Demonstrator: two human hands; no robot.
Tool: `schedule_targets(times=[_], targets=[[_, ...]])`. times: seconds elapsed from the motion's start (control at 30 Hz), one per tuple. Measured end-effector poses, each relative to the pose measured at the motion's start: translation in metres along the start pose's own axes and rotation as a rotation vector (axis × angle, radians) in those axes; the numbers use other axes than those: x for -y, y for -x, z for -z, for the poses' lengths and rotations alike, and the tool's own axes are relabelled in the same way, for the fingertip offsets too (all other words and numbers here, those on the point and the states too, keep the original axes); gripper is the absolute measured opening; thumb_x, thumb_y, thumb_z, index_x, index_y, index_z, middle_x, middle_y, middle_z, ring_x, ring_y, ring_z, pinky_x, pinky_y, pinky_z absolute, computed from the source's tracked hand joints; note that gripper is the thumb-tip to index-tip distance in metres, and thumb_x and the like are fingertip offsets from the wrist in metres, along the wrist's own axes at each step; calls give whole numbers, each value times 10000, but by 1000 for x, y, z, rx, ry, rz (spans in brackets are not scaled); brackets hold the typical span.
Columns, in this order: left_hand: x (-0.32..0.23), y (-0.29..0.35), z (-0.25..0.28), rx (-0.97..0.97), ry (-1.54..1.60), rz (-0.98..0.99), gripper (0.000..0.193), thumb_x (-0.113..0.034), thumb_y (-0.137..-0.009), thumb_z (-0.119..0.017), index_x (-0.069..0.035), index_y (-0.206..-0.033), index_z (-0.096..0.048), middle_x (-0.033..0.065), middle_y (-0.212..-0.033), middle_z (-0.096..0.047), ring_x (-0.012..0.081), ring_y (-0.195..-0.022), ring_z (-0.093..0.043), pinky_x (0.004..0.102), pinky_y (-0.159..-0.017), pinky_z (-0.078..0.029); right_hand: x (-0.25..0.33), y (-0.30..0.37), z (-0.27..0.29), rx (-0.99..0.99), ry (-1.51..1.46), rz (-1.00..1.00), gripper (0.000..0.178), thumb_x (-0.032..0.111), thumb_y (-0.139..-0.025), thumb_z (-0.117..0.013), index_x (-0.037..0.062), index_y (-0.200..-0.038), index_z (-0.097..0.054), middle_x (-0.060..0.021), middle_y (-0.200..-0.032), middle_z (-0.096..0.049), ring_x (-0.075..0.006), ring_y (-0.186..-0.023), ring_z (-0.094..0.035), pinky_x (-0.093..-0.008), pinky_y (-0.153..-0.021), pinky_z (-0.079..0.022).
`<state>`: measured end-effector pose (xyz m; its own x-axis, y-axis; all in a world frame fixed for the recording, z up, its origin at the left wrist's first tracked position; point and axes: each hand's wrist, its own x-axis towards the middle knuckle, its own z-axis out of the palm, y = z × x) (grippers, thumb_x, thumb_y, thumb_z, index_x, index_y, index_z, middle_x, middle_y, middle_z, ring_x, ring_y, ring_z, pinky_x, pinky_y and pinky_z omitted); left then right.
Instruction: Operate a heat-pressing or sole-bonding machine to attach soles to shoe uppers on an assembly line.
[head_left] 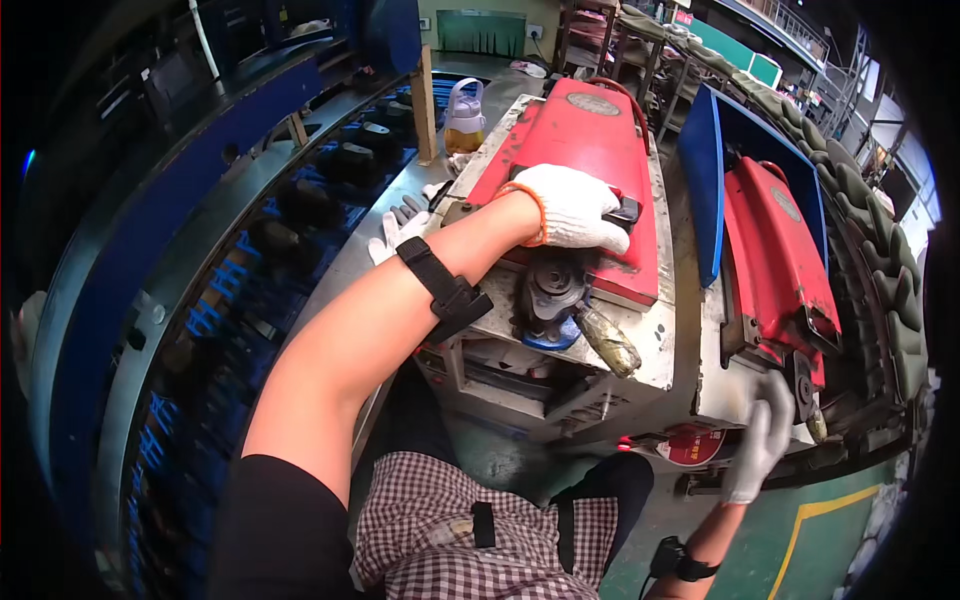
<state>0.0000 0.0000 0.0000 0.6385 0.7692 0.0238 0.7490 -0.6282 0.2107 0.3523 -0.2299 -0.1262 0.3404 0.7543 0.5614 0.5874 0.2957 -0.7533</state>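
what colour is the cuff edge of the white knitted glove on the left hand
The cuff edge is orange, clearest in the head view.

A scuffed, cream-painted bench top (655, 345) carries a long, red, box-shaped metal machine (565, 140), while the smooth grey metal counter (398, 183) alongside bears a pale, loop-handled plastic bottle (464, 125) and, nearer, a limp white cloth glove (400, 232).

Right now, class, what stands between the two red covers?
Head view: a blue panel stands between the left red cover and the right red cover.
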Motion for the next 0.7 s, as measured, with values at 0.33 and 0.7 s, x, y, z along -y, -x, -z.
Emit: schedule_targets(times=[0.33,0.7], targets=[[1,-3,-6,-43,17,-19,630,-626,-886,-571,-63,-1106,-747,192,-1129,-727,381,-1041,-687,442,-935,-520,-127,-58,146,-164,895,-52,467,421,-1087,-429,44,-1202,-680,-180,-1139,-707,-397,-1017,-642,-465,-891,-487],[-2,1,-5,-88,12,20,589,-602,-801,-630,-83,-1043,-766,178,-1054,-746,368,-977,-712,450,-857,-549,-121,-62,136,-221,909,-103,473,431,-1086,-432,54,-1215,-687,-190,-1108,-722,-391,-1009,-658,-479,-865,-480]])
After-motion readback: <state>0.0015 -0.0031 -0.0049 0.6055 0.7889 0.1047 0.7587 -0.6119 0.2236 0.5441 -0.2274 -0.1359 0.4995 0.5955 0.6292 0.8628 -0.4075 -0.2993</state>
